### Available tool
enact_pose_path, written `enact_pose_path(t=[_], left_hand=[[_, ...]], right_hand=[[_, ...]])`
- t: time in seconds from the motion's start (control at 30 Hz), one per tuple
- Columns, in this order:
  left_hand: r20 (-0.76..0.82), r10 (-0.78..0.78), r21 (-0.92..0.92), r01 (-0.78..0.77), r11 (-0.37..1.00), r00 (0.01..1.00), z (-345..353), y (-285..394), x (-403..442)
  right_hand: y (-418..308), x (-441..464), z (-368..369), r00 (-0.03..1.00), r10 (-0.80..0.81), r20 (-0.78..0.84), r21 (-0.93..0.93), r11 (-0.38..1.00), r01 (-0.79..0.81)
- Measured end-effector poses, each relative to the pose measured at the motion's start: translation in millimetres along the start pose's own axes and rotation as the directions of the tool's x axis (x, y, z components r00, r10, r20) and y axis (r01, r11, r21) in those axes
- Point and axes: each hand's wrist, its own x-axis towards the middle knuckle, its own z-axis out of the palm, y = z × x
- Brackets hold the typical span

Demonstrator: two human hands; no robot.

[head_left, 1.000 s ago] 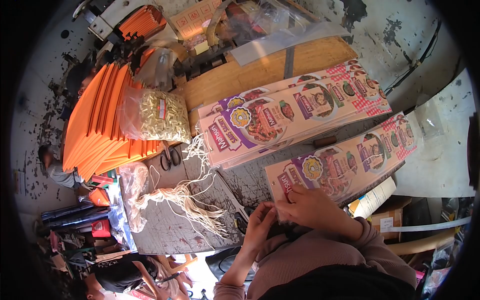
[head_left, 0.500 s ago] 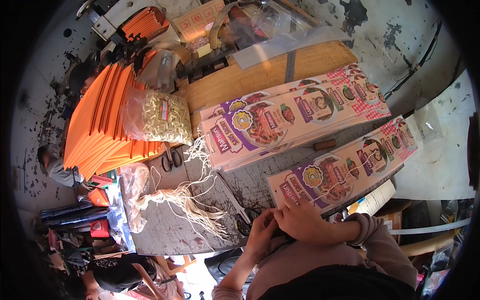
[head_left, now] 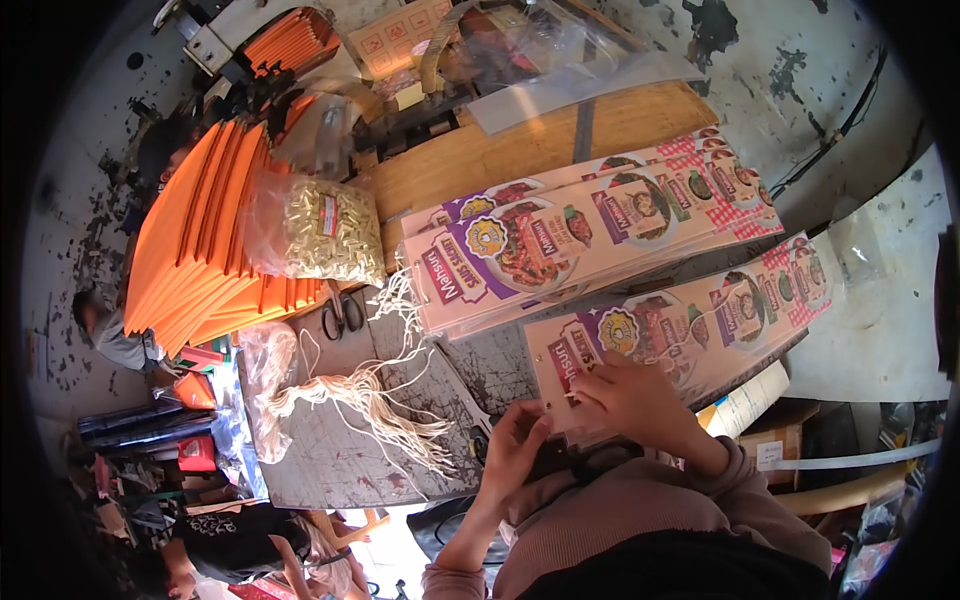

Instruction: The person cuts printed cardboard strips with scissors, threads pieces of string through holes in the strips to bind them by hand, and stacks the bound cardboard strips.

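Observation:
A long printed card [head_left: 640,325] with food pictures and metal eyelets at its left end lies nearest me on the table. My right hand [head_left: 635,400] rests over its lower left part, thumb and fingertips pinched on a thin white cord [head_left: 570,396]. More of the cord seems to run over the card's face. At the card's lower left corner is my left hand [head_left: 515,445], its thumb and fingers closed together; what they hold, if anything, is too small to make out. Scissors [head_left: 480,435] lie just left of it, partly hidden by that hand.
A stack of matching cards [head_left: 590,230] lies behind. On the left are a bundle of white cords [head_left: 370,400], black-handled scissors [head_left: 343,315], a bag of small gold-coloured metal pieces [head_left: 330,230] and orange folded sheets [head_left: 200,240]. Another person [head_left: 240,550] is at lower left.
My hands have moved apart from each other. The right has shifted right and up onto the card, the left slightly. The near card has moved slightly left, its eyelet end now showing.

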Motion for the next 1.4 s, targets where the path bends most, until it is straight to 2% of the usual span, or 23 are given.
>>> enact_pose_path(t=[0.07,0.13,0.23,0.3,0.37,0.43,0.47,0.53,0.57,0.63,0.67,0.73,0.77,0.83,0.87,0.93,0.97,1.03,1.07,1.13,1.17,1.23,1.4], left_hand=[[-0.021,-0.036,0.009,0.036,0.999,0.999,0.7,7.5,-0.1],[-0.016,-0.04,0.003,0.04,0.999,0.999,-2.5,3.2,0.4],[-0.013,-0.044,-0.013,0.044,0.999,0.999,-3.9,-0.9,0.9],[-0.016,-0.044,-0.023,0.044,0.999,0.999,-4.6,-3.0,0.6],[0.065,-0.053,-0.057,0.057,0.997,0.997,-6.3,-6.7,0.1],[0.094,-0.069,-0.103,0.079,0.992,0.993,-7.0,-15.8,0.0],[0.125,-0.085,-0.147,0.103,0.984,0.989,-7.6,-20.0,-0.3],[0.143,-0.094,-0.123,0.112,0.986,0.985,-9.0,-25.0,-2.1],[0.162,-0.106,-0.096,0.122,0.988,0.981,-10.0,-27.6,-2.8],[0.146,-0.098,-0.077,0.11,0.991,0.984,-14.0,-36.2,-3.6],[0.132,-0.089,-0.058,0.098,0.994,0.987,-15.2,-38.3,-3.5],[0.113,-0.095,-0.033,0.099,0.995,0.989,-10.0,-23.9,-5.5],[0.091,-0.103,-0.01,0.104,0.994,0.99,-8.2,-18.8,-6.5],[0.092,-0.09,0.009,0.09,0.996,0.992,-7.9,-19.7,-6.3],[0.098,-0.079,0.034,0.076,0.997,0.992,-7.8,-20.2,-6.5],[0.095,-0.08,0.026,0.078,0.997,0.992,-8.4,-19.6,-6.4],[0.091,-0.083,0.02,0.081,0.996,0.992,-9.2,-19.2,-6.6],[0.08,-0.092,0.03,0.09,0.996,0.993,-10.5,-18.6,-5.7],[0.075,-0.1,0.042,0.097,0.994,0.992,-11.2,-18.8,-5.2],[0.081,-0.099,0.063,0.094,0.994,0.992,-14.1,-22.0,-3.4],[0.078,-0.095,0.084,0.088,0.993,0.992,-15.2,-23.1,-3.0],[0.078,-0.091,0.07,0.085,0.994,0.993,-14.2,-19.8,-3.2],[0.053,-0.066,0.093,0.061,0.994,0.996,-13.9,-21.0,-3.5]], right_hand=[[5.6,-3.5,0.7,0.998,0.054,-0.009,0.025,0.998,-0.054],[11.0,-5.3,1.7,0.988,0.093,-0.125,0.125,0.989,-0.078],[12.8,-6.6,-1.9,0.99,0.128,-0.066,0.088,0.989,-0.122],[16.8,-4.7,-1.6,0.988,0.127,-0.086,0.085,0.989,-0.12],[22.4,-0.9,-5.2,0.987,0.124,-0.104,0.081,0.99,-0.116],[30.6,4.5,-13.4,0.958,0.256,-0.131,0.06,0.966,-0.25],[35.5,6.9,-14.5,0.958,0.254,-0.13,0.059,0.967,-0.248],[49.1,11.0,-12.0,0.911,0.32,-0.26,-0.004,0.943,-0.333],[60.4,12.3,-9.5,0.911,0.32,-0.26,-0.004,0.943,-0.332],[85.0,12.5,-1.5,0.893,0.362,-0.266,-0.241,0.872,-0.425],[92.2,12.5,1.8,0.894,0.362,-0.266,-0.241,0.872,-0.425],[102.7,14.0,5.3,0.879,0.407,-0.247,-0.483,0.735,-0.476],[106.2,14.2,5.0,0.882,0.404,-0.244,-0.483,0.737,-0.472],[111.9,13.4,3.4,0.847,0.498,-0.184,-0.35,0.772,-0.53],[112.2,12.5,0.6,0.848,0.497,-0.181,-0.352,0.773,-0.528],[108.0,12.1,-11.1,0.92,0.359,-0.158,-0.195,0.902,-0.386],[103.1,11.9,-14.4,0.921,0.357,-0.155,-0.195,0.903,-0.383],[85.3,8.9,-19.7,0.968,0.204,-0.147,0.163,0.97,-0.18],[71.1,8.5,-27.2,0.967,0.208,-0.146,0.164,0.969,-0.184],[41.5,9.1,-40.2,0.964,0.178,0.196,0.313,0.921,-0.233],[35.9,7.9,-37.6,0.964,0.183,0.194,0.314,0.919,-0.238],[27.2,5.8,-33.0,0.978,-0.064,0.2,0.304,0.953,0.0],[15.3,4.8,-32.0,0.976,-0.087,0.198,0.353,0.936,0.012]])
